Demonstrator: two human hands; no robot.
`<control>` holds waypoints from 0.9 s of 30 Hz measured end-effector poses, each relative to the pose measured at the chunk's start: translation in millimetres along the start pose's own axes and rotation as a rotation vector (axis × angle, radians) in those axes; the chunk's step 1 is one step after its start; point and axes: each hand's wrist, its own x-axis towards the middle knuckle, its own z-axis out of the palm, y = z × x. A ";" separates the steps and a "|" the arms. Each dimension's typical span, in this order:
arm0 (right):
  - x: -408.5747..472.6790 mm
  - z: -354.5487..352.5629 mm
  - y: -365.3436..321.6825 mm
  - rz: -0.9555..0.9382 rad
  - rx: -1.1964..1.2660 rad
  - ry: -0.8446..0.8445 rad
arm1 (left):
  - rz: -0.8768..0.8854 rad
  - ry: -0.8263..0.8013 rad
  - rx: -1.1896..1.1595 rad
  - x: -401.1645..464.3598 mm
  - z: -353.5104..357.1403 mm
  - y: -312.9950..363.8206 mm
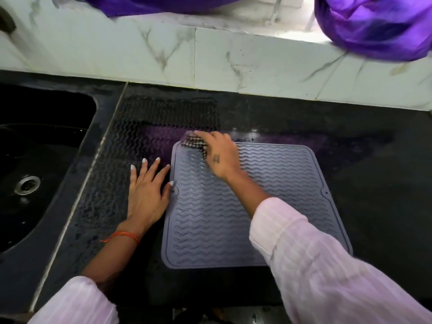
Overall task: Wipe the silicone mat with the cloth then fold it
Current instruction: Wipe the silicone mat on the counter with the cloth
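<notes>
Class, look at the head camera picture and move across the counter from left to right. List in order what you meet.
Sink → wet wavy print on the counter → left hand → checked cloth under the right hand → grey silicone mat → bare dark counter.

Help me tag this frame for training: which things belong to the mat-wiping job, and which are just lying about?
In the job: mat; checked cloth; right hand wiping with it; left hand flat on the counter.

Lying about: sink; purple fabric on the ledge.
</notes>
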 end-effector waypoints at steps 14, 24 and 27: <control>-100.6 -85.2 164.1 0.917 -0.193 0.263 | -0.011 0.046 -0.029 2.3 1.0 -0.2; -55.3 -80.4 147.6 0.796 -0.149 0.184 | -0.014 0.059 -0.050 2.8 1.6 -0.8; -43.1 -65.0 120.8 0.664 -0.172 0.141 | -0.010 0.068 -0.060 2.2 0.9 -0.9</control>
